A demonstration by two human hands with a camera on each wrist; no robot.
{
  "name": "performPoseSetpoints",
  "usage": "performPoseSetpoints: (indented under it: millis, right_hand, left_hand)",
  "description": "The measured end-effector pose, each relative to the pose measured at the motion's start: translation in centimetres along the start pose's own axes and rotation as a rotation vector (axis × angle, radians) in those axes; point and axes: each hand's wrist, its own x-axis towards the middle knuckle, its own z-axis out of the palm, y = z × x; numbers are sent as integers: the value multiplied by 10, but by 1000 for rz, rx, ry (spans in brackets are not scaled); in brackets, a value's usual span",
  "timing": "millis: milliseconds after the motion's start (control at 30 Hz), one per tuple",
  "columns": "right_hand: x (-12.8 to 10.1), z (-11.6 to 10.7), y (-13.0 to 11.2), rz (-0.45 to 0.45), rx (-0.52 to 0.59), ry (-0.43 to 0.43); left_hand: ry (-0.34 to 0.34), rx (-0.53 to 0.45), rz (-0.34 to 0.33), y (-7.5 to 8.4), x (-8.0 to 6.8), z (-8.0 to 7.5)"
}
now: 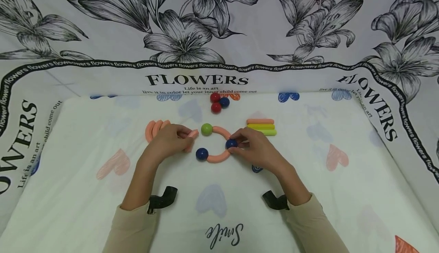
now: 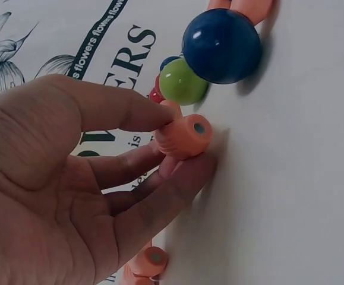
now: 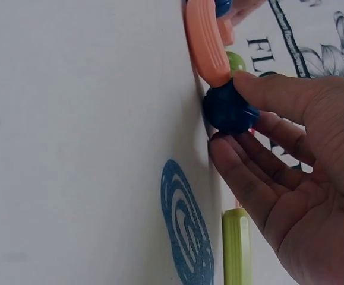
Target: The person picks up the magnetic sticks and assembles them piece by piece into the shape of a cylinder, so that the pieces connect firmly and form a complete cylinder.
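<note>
While the spare curved orange pieces (image 1: pixel 156 128) lie stacked at the far left of the desk (image 1: pixel 103 207), just beyond my knuckles, my left hand (image 1: pixel 170 140) pinches one curved orange rod (image 2: pixel 183 135) between thumb and fingertips, its flat end turned toward the gap between the green ball (image 1: pixel 206 129) and the near blue ball (image 1: pixel 202 154), so that, as I judge it, it lines up with the open side of the ring. To the right of that gap the ring is half made: an upper orange arc (image 1: pixel 222 131) runs from the green ball to the far blue ball (image 1: pixel 231 143), and a lower orange arc (image 1: pixel 217 158) runs from there back to the near blue ball. My right hand (image 1: pixel 255 150) curls thumb and fingers round the far blue ball, seemingly to steady the joint where both arcs meet. Behind the ring sits a cluster of red and blue balls (image 1: pixel 218 102); further right, straight orange and green sticks (image 1: pixel 261 127) lie side by side, well apart from my hands.
</note>
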Motion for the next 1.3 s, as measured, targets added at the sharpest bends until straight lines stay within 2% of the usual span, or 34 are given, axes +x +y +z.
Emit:
performPoseSetpoints:
  millis: [67,200,467,900,1067,1300]
  right_hand:
    - [1,0,1,-13,2,1]
    - [4,0,0,-27,11,-2]
    - [3,2,-1,-18,8,-1]
    - [0,3,2,28,19,17]
    - [-1,3,4,19,21,26]
    - [0,3,4,-10,18,31]
  left_hand:
    - [-25,-32,-13,0,0,-1]
    - [-23,-57,-27,0,0,0]
    - [-56,-78,-22,-5,5,0]
    - [-46,-84,-9,-3,9,4]
    - [-47,-95,-22,-1,9,6]
    - [-36,-123,8,-3,12,9]
